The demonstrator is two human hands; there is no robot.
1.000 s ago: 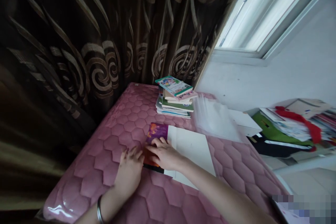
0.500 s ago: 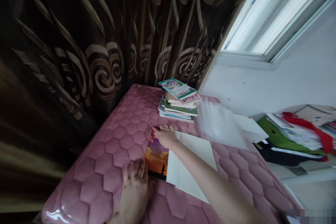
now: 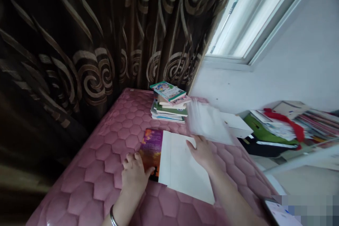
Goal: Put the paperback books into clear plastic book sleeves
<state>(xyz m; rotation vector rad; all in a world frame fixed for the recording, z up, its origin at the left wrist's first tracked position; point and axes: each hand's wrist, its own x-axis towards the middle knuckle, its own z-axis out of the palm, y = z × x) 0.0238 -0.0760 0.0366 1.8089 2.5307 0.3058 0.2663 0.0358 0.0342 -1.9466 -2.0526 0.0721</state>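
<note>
A book with a purple-and-orange cover (image 3: 151,148) lies flat on a pink quilted mattress (image 3: 103,169). White paper (image 3: 182,164) with a crease extends from the cover's right side; whether it is attached I cannot tell. At the cover's lower left edge is my left hand (image 3: 134,174), its thumb resting on the picture and its fingers apart on the mattress side. My right hand (image 3: 202,153) is at the paper's upper right edge, thumb and fingers spread. Neither hand grips anything.
Behind the book stands a stack of books (image 3: 169,104), with clear plastic sheets (image 3: 209,122) and a white box (image 3: 237,125) to its right. A phone (image 3: 280,212) lies at the lower right. Papers and a green item (image 3: 256,127) sit by the wall. Dark curtains (image 3: 92,60) hang behind.
My right hand has moved from the cover's top left to the right edge of the white paper. My left hand's thumb now rests on the cover. The view has shifted right.
</note>
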